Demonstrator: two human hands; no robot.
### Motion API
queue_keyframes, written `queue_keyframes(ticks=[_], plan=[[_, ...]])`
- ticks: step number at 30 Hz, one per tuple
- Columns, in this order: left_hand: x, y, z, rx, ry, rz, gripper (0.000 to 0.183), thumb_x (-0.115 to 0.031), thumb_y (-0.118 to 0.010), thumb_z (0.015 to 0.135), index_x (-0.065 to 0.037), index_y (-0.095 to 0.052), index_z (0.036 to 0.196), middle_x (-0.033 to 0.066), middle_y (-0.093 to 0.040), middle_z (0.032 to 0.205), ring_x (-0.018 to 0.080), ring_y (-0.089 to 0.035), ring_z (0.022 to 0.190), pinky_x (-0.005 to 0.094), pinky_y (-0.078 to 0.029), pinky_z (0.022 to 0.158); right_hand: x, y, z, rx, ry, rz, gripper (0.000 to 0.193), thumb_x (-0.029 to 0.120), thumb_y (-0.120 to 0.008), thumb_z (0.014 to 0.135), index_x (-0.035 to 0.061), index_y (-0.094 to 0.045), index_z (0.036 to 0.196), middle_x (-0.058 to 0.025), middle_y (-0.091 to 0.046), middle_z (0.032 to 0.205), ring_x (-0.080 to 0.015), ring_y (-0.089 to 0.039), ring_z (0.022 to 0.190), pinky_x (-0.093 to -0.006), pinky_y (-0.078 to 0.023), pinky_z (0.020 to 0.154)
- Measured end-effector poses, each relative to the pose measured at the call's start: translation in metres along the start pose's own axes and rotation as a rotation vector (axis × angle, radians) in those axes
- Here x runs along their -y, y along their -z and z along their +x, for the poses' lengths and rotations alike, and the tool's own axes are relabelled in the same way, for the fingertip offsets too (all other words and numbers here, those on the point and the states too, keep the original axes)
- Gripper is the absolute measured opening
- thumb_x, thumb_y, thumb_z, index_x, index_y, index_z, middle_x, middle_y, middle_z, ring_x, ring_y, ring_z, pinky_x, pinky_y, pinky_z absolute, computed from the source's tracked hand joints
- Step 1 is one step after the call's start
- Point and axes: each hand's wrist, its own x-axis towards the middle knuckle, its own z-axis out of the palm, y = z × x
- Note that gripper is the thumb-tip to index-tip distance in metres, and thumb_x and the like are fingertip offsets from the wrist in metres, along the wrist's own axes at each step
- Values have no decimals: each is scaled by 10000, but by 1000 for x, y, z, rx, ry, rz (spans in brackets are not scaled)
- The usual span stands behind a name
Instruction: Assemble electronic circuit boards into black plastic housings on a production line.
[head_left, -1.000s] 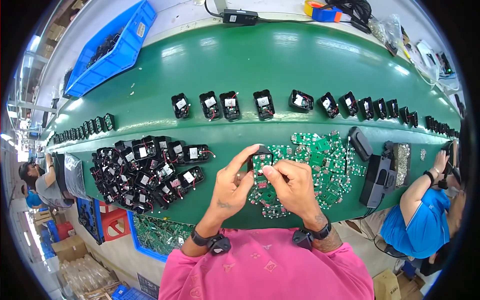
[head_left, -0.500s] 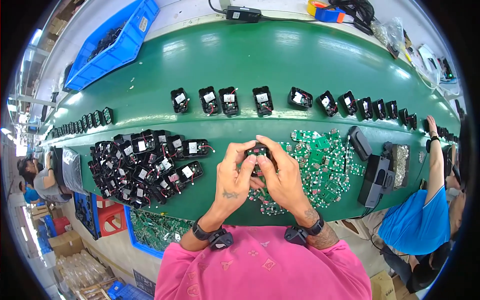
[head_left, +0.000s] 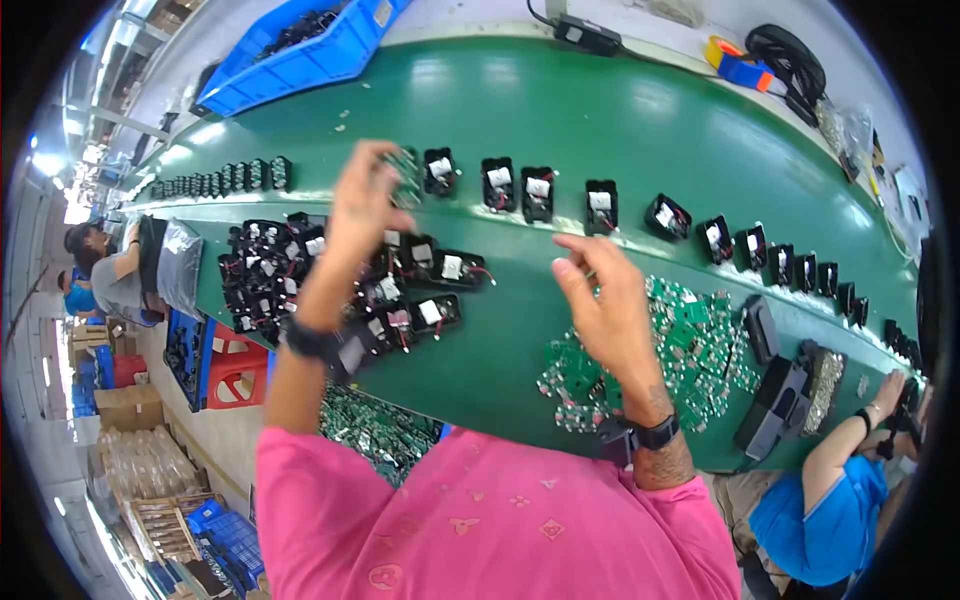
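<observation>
My left hand (head_left: pixel 362 205) reaches out over the far side of the green bench, gripping a small black housing (head_left: pixel 406 178) with a green circuit board on top, a little blurred. Right beside it, at the end of a spaced row, sits an open black housing (head_left: pixel 439 172) with a white-labelled part and thin wires inside. Below my left forearm spreads a heap of similar black housings (head_left: pixel 265 262). My right hand (head_left: pixel 608 310) hovers with nothing in it, thumb and fingers apart, next to a pile of green circuit boards (head_left: pixel 690 335).
A blue bin (head_left: pixel 300 62) of dark parts stands at the far left. Finished-looking units with green boards (head_left: pixel 257 174) line up on the left. A dark grey device (head_left: pixel 772 408) and a tray of small metal parts (head_left: pixel 824 390) lie right. A co-worker in a blue shirt (head_left: pixel 825 515) sits at right.
My hands, together before my chest around the housing, have parted. The left has carried the housing away to the far left; the right has let go and moved slightly right. The view has shifted.
</observation>
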Motion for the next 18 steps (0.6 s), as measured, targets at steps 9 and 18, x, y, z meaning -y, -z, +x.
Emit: queue_keyframes(ticks=[9, 18], plan=[[90, 20, 107, -35, 299, 131, 367, -106, -499, 984, -96, -473, 1350, 171, -610, 1085, 285, -686, 550, 352, -610, 577, -4, 20, -53, 445, 46, -428, 370, 195, -809, 709, 39, -672, 1015, -119, -560, 1020, -319, -517, 995, -419, -440, 855], [34, -14, 67, 349, -300, 1012, 909, -149, -783, 694, -155, -354, 1495, 185, -452, 1447, 382, -550, 1210, 447, -479, 987, -15, 9, -67, 429, 2, -405, 262, 136, -790, 720, 65, -648, 928, -89, -569, 1027, -307, -492, 1022, -427, -412, 855]])
